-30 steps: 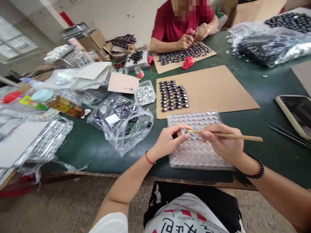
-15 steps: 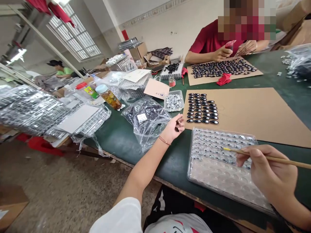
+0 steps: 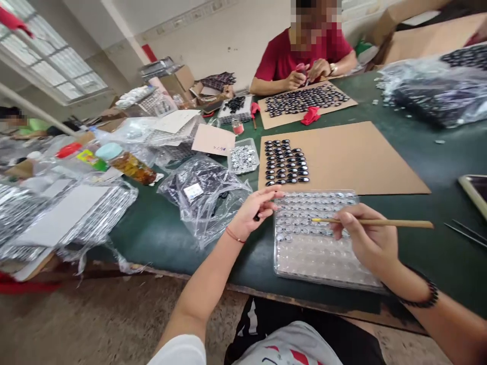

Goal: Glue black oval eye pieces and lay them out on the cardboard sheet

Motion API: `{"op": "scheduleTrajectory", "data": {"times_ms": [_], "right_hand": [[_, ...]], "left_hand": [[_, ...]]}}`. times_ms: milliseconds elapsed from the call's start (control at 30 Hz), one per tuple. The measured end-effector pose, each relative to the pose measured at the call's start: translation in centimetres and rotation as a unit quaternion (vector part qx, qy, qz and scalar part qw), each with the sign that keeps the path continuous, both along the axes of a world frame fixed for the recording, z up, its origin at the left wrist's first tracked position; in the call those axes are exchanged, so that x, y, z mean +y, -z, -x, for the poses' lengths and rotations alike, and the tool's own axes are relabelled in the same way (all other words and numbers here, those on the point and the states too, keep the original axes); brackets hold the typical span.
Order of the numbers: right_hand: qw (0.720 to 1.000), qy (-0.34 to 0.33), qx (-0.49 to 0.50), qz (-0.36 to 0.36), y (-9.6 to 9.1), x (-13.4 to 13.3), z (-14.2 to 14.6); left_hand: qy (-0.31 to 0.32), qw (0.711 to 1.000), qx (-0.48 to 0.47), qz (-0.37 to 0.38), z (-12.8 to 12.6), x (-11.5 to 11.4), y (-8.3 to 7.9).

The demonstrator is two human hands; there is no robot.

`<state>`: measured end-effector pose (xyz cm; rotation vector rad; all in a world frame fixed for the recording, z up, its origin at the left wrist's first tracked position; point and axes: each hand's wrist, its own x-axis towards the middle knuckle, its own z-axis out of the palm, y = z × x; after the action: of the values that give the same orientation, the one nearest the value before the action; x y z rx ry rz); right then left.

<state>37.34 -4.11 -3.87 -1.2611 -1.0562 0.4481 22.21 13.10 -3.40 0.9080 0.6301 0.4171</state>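
Observation:
My right hand [image 3: 369,235] pinches a thin wooden stick [image 3: 403,223] with a yellow tip. The tip points left, over a clear plastic tray [image 3: 312,258] of round pockets. Small shiny silvery pieces fill the tray's far rows, while its near rows show bare pockets. At the tray's far left corner is my left hand [image 3: 255,210], index finger stretched out and the other fingers curled round a small black piece [image 3: 257,217]. Beyond the tray lies a cardboard sheet [image 3: 353,157] with rows of glossy black oval pieces [image 3: 286,161] on its left side.
A bag of dark pieces [image 3: 205,187] and a tub of silvery pieces [image 3: 243,156] lie left of the cardboard. Opposite, a person in red [image 3: 266,66] works over another board [image 3: 312,104]. Tweezers [image 3: 466,233] and a phone-like object [image 3: 475,190] lie right.
The view has swung right. My left hand has come from beside the cardboard's edge to the tray's far left corner. The stick remains in my right hand over the tray.

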Motion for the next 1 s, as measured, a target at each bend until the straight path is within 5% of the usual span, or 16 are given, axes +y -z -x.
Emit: {"op": "scheduleTrajectory", "data": {"times_ms": [67, 133, 267, 333, 467, 600, 733, 867, 1000], "right_hand": [[1.000, -0.010, 0.004, -0.008, 0.0, 0.2, -0.1], [1.000, -0.010, -0.008, -0.015, 0.0, 0.3, -0.1], [0.999, -0.010, -0.031, -0.017, -0.1, 0.0, 0.0], [0.999, -0.015, -0.035, -0.017, -0.1, -0.1, 0.1], [0.998, -0.028, -0.056, -0.014, 0.0, -0.3, 0.0], [0.998, -0.011, -0.060, -0.014, 0.2, -0.3, 0.0], [0.997, 0.005, -0.070, -0.041, 0.2, -0.1, -0.1], [0.996, 0.017, -0.075, -0.054, 0.2, 0.4, -0.1], [0.990, 0.009, -0.124, -0.070, 0.0, 0.4, 0.0]], "left_hand": [[-0.007, 0.996, 0.037, -0.079, 0.0, 0.3, 0.0], [-0.033, 0.965, 0.109, -0.236, -0.2, 0.5, 0.4], [-0.083, 0.793, 0.224, -0.560, -1.0, 0.3, 1.7], [-0.059, 0.759, 0.230, -0.606, -1.3, 0.2, 2.2], [-0.053, 0.784, 0.205, -0.583, -1.6, 0.2, 2.3], [-0.075, 0.856, 0.166, -0.483, -1.2, -0.7, 1.5], [0.021, 0.921, 0.133, -0.367, -0.9, -3.2, 0.1], [0.107, 0.922, 0.128, -0.350, -1.0, -5.3, -1.0], [0.113, 0.906, 0.150, -0.378, -1.2, -5.6, -0.9]]}}
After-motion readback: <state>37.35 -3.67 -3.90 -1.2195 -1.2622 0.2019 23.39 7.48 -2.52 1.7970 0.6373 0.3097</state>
